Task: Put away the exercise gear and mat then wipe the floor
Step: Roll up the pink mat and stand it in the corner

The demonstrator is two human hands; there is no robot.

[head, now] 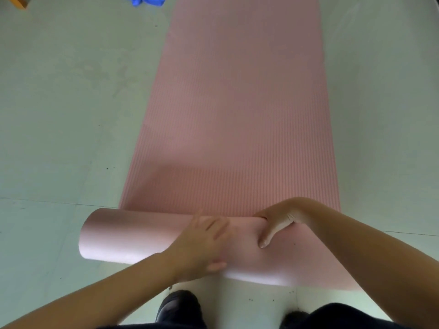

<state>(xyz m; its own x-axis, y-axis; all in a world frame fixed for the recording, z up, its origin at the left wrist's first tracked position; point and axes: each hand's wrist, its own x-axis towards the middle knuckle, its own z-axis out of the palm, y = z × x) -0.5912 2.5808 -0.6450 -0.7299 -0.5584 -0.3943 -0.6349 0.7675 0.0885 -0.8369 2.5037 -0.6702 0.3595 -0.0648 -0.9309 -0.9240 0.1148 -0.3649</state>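
Pink mat point(240, 110) lies flat on the floor point(59, 103), running far from the person; near end is curled into a roll point(133, 236). Left hand point(202, 243) rests on the roll, fingers spread flat, blurred. Right hand point(278, 219) grips the roll, fingers tucked over its far side, probably into the curl. Blue cloth point(145, 0) far left.

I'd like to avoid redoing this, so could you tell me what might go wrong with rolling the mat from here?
The roll looks loose and wide, and both the left hand and right hand sit near its middle, so the free left end could drift and the roll turn cone-shaped. Most of the pink mat still lies flat ahead, so any skew may grow. The blue cloth lies beside the far end and might get caught.
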